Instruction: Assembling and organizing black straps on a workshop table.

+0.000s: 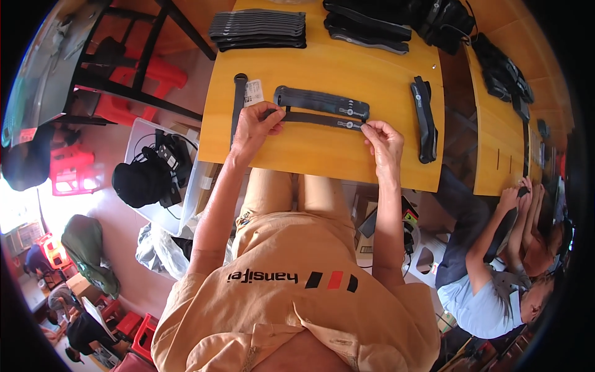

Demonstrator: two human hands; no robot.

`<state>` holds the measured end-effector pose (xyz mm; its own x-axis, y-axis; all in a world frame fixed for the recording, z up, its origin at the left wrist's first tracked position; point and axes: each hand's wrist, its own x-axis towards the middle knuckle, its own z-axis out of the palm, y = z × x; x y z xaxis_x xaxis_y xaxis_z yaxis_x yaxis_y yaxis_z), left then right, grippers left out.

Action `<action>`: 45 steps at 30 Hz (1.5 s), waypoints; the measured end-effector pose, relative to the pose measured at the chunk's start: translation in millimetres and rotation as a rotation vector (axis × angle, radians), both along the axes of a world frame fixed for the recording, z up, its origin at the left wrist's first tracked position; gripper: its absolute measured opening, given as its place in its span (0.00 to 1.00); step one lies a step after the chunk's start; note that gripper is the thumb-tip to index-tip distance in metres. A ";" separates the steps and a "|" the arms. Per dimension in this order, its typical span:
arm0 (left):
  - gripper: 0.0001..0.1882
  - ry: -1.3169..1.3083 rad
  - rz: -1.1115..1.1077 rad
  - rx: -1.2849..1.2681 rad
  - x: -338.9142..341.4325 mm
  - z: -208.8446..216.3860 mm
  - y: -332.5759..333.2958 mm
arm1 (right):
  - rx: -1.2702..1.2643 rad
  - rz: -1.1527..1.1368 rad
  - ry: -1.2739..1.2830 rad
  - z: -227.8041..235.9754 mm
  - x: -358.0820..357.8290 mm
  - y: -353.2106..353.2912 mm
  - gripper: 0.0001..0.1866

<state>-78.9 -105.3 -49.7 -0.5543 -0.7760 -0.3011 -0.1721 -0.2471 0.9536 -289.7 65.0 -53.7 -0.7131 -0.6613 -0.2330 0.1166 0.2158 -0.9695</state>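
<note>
Yellow counter point(396, 80) bearing a stack of straps point(258, 28) at eleven o'clock, a strap pile point(322, 101) at twelve and a black bundle point(424, 124) at three. Left hand point(255, 127) and right hand point(385, 147) clamp their fingers on the nine- and three-o'clock ends of one thin strap point(319, 119), its middle centring the clock.

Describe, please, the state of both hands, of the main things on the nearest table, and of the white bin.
Held strap: straightened out.
Left hand: grip closed on its left end.
Right hand: grip closed on its right end.
Middle stack: lying flat.
Left strap: lying flat.
Label: printed side up.
Far-left stack: overlapping layers.
Right pile: loosely overlapped.
White bin: open, black items inside.
</note>
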 end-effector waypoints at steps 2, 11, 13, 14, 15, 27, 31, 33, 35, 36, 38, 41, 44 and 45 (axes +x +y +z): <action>0.09 -0.007 0.001 0.013 -3.4 -4.5 -4.3 | -0.013 -0.014 -0.014 -2.1 -2.8 -3.1 0.05; 0.09 -0.245 0.057 -0.331 -18.0 -13.5 -13.3 | -0.073 -0.048 0.055 -12.5 -8.1 -12.9 0.04; 0.09 -0.216 0.066 -0.287 -18.6 -16.7 -15.0 | -0.066 -0.056 0.074 -14.7 -8.2 -13.9 0.04; 0.09 -0.186 0.077 -0.245 -18.7 -17.7 -15.6 | -0.072 -0.063 0.066 -16.4 -8.3 -14.0 0.04; 0.09 -0.188 0.075 -0.243 -18.7 -17.6 -15.9 | -0.078 -0.070 0.057 -17.6 -8.4 -14.0 0.04; 0.08 -0.187 0.111 -0.242 -22.8 -15.2 -13.3 | -0.016 -0.134 0.073 -16.2 -7.6 -15.7 0.05; 0.08 -0.185 0.113 -0.230 -23.6 -17.2 -13.2 | -0.009 -0.133 0.064 -16.2 -8.4 -15.2 0.05; 0.08 -0.187 0.131 -0.199 -21.9 -16.9 -14.3 | -0.023 -0.126 0.043 -17.0 -7.6 -16.9 0.05; 0.08 -0.190 0.125 -0.212 -21.3 -16.3 -14.8 | -0.025 -0.133 0.038 -18.8 -7.5 -18.0 0.05; 0.08 -0.196 0.128 -0.231 -21.8 -16.3 -14.6 | -0.033 -0.132 0.029 -19.2 -7.4 -18.0 0.05; 0.08 -0.206 0.129 -0.241 -21.9 -17.1 -15.2 | -0.026 -0.139 0.033 -16.3 -6.0 -19.1 0.05; 0.08 -0.216 0.132 -0.229 -22.8 -18.7 -15.1 | -0.016 -0.141 0.034 -16.0 -6.4 -18.4 0.05; 0.09 -0.198 0.132 -0.219 -23.3 -18.5 -14.7 | -0.027 -0.145 0.025 -16.7 -7.4 -18.4 0.04; 0.09 -0.202 0.135 -0.225 -23.5 -19.0 -14.8 | -0.024 -0.149 0.020 -17.1 -7.8 -18.8 0.04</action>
<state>-102.4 -120.1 -68.7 -0.3885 -0.8978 -0.2073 -0.3431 -0.0678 0.9368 -297.5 46.1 -70.8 -0.8082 -0.5528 -0.2029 0.1260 0.1741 -0.9766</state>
